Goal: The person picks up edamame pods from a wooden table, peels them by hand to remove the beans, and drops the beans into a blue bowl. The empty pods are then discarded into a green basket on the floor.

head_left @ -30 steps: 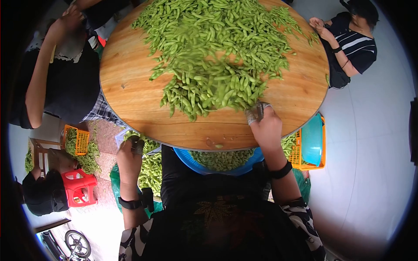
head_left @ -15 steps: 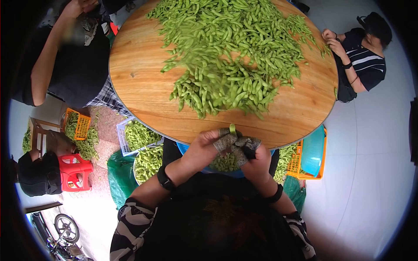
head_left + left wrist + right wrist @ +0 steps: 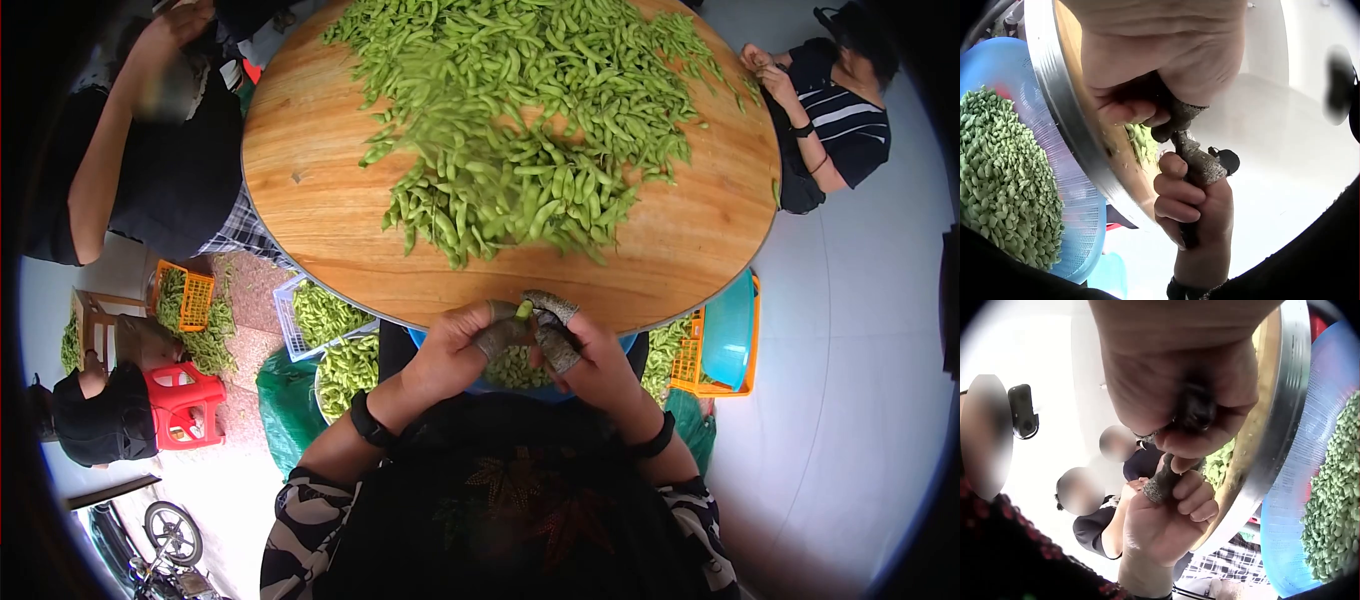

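My left hand [image 3: 455, 345] pinches a green soybean pod [image 3: 524, 309] in its wrapped fingertips, over the near table edge. Facing it, my right hand [image 3: 590, 355] has its thumb and forefinger, in grey worn coverings, curled at the same pod. Both wrist views show the fingertips meeting, with the pod mostly hidden behind them. Below the hands, a blue perforated basket [image 3: 1082, 231] holds many shelled green beans [image 3: 1010, 181]. A wide heap of whole pods [image 3: 540, 90] covers much of the round wooden table [image 3: 310, 220].
Left of my lap stand a white crate [image 3: 290, 320] of pods and a green bag [image 3: 285, 400]. An orange crate [image 3: 690, 365] with a turquoise basket [image 3: 728, 330] is at right. Other people sit around the table. A red stool [image 3: 185, 405] stands farther left.
My right hand has come back from the heap and my left hand has risen from beside the table edge. They have met over the basket, a pod between them.
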`<state>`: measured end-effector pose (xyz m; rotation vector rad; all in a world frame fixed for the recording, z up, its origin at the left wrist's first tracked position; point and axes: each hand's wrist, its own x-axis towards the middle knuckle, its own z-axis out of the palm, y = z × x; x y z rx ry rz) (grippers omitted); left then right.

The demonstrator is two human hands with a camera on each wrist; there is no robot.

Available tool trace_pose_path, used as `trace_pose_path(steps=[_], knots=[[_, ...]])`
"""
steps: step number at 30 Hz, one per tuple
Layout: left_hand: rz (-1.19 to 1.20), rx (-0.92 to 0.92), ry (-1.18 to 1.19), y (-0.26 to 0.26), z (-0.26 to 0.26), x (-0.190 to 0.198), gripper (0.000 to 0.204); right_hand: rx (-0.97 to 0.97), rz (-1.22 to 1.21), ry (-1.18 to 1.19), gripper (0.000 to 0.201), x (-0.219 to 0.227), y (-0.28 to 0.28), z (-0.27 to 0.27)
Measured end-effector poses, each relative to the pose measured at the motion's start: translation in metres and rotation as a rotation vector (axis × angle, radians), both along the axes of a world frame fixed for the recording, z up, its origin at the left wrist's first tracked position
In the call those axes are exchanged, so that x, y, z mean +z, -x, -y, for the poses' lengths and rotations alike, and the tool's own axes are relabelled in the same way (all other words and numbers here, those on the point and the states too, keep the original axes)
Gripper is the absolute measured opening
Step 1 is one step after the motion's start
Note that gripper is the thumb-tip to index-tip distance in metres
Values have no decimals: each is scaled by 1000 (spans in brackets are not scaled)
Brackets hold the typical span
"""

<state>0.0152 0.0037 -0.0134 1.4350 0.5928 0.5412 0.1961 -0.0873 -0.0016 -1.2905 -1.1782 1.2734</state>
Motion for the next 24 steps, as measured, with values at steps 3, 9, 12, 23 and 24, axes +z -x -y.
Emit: trace_pose_path(steps=[3, 9, 12, 23, 24], knots=[[-97, -43, -531, 2, -4, 12, 16, 13, -236, 202, 43, 11, -4, -4], [255, -193, 825, 8, -11, -10, 14, 44, -528, 263, 36, 5, 4, -1], [329, -230, 935, 5, -7, -12, 23, 51, -512, 280, 35, 8, 4, -1], [319, -272, 855, 4, -9, -11, 28, -74, 92, -135, 32, -20, -9, -14], [345, -299, 874, 4, -9, -13, 29, -41, 19, -119, 29, -22, -8, -16]])
